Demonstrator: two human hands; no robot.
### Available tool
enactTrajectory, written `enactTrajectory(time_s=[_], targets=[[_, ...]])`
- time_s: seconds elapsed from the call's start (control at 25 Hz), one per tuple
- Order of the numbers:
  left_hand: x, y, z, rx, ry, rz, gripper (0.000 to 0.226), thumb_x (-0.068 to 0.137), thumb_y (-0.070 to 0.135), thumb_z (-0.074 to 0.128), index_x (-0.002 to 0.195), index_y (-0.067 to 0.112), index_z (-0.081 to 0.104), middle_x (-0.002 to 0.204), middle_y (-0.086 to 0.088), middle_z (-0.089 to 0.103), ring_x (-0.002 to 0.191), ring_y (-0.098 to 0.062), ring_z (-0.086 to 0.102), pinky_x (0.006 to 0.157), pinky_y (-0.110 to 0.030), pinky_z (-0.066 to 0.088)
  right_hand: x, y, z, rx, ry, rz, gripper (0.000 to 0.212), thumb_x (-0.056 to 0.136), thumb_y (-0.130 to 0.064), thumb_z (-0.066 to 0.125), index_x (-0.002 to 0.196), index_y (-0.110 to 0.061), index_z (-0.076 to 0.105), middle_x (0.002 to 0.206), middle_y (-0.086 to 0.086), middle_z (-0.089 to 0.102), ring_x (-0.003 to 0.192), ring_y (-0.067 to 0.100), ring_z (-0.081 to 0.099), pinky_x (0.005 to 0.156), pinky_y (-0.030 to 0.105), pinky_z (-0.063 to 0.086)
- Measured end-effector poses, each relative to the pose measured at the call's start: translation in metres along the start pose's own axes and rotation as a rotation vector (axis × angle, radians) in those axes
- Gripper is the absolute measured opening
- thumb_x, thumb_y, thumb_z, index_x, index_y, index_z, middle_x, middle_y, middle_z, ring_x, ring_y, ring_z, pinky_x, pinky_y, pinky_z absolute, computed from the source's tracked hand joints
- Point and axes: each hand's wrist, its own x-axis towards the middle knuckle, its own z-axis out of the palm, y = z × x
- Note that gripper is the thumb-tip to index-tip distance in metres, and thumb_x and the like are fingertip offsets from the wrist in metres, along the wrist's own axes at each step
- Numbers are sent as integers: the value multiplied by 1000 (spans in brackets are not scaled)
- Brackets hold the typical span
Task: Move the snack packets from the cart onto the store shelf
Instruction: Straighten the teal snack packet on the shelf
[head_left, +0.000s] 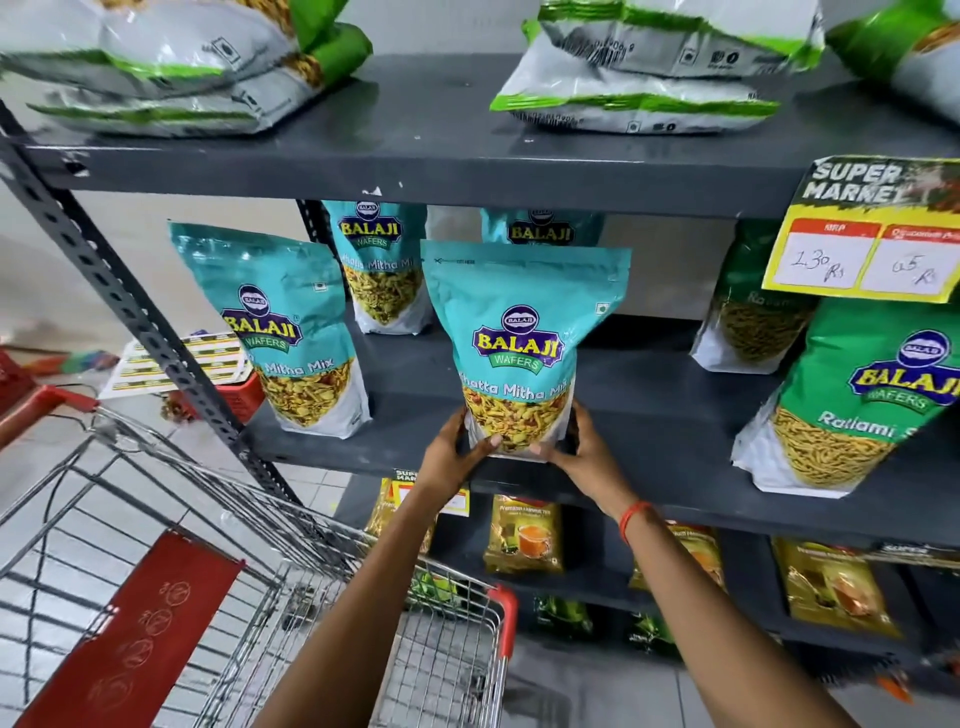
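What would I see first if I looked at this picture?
First you would see the big teal Khatta Mitha Mix packet in the middle, standing upright at the front edge of the grey shelf, with the left hand and right hand gripping its bottom corners. Next comes the yellow price sign hanging at upper right, then the wire cart at lower left.

We read "BALAJI WAFERS" and "Khatta Mitha Mix" on the teal packet (521, 353) at centre. Same brand plus "Mitha Mix" on the teal packet at left (291, 332); the rear teal packet (382, 265) shows "BALAJI WAFERS", "Mitha Mi" partly. Green packet at right (872, 395): "BALAJI WAFERS", "Ratlami", rest cut off. Yellow price tag (867, 228) on the upper shelf edge: "SUPER MARKET", handwritten "130 Rs" and what looks like "65 R". Lower packets unreadable.
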Motion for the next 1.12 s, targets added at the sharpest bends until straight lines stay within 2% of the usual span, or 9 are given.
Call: enactTrajectory(time_s=[0.08, 0.2, 0.28, 0.4, 0.52, 0.6, 0.72, 0.92, 1.12], targets=[[-3, 3, 1, 4, -2, 12, 76, 83, 38, 64, 145, 22, 24, 149, -4, 42, 137, -23, 40, 115, -45, 34, -8, -13, 6, -48, 90, 7, 94, 68, -42, 78, 142, -27, 22, 149, 4, 37, 137, 23, 38, 105, 36, 42], [-15, 13, -3, 88, 202, 130, 86, 86, 48, 54, 149, 25, 0, 160, 4, 11, 146, -14, 17, 116, -31, 24, -33, -39, 32, -212, 497, -237, 102, 70, -64, 63, 147, -18, 14, 156, 6, 23, 145, 14, 20, 116, 34, 28], [-27, 18, -14, 137, 398, 277, 83, 87, 53, 46, 149, 26, -2, 161, 7, 3, 147, -6, 10, 117, -26, 20, -43, -57, 59, -311, 631, -560, 84, 82, -52, 59, 146, -17, 19, 153, 6, 26, 145, 12, 19, 119, 31, 24], [-34, 7, -47, 142, 681, 336, 83, 90, 47, 48, 149, 17, -2, 160, 3, 0, 148, -9, 6, 120, -21, 14, -34, -87, 120, -355, 491, -848, 57, 92, -27, 54, 141, -11, 30, 146, 8, 34, 143, 16, 26, 119, 33, 26], [-29, -23, -92, 23, 810, 90, 87, 87, 29, 60, 149, 7, 3, 160, -14, 11, 147, -26, 16, 120, -37, 20, -12, -100, 180, -377, 224, -655, 55, 93, -19, 53, 142, -6, 32, 149, 11, 37, 141, 21, 28, 117, 35, 27], [-25, -47, -122, 29, 759, -44, 87, 85, 26, 63, 148, 5, 7, 158, -17, 14, 146, -27, 18, 119, -37, 20, 11, -96, 205, -362, 39, -401, 66, 90, -18, 57, 146, -5, 23, 154, 13, 29, 143, 25, 25, 117, 36, 24], [-20, -72, -149, 101, 655, -64, 86, 84, 23, 66, 148, 6, 11, 155, -17, 27, 141, -29, 30, 115, -41, 30, 51, -86, 218, -318, -107, -156, 77, 86, -15, 63, 147, -2, 17, 157, 15, 21, 145, 27, 22, 119, 35, 20], [-13, -80, -162, 157, 621, -68, 81, 84, 24, 66, 147, 11, 16, 142, -21, 44, 129, -31, 45, 103, -35, 38, 76, -75, 232, -308, -112, -126, 67, 81, -11, 68, 139, 0, 34, 146, 18, 41, 136, 31, 39, 112, 40, 33], [-13, -78, -165, 187, 584, -77, 85, 85, 28, 64, 148, 9, 10, 151, -19, 31, 138, -29, 34, 112, -37, 31, 74, -79, 230, -267, -97, -160, 68, 81, -10, 68, 139, -4, 34, 145, 16, 41, 134, 30, 41, 110, 42, 38]])
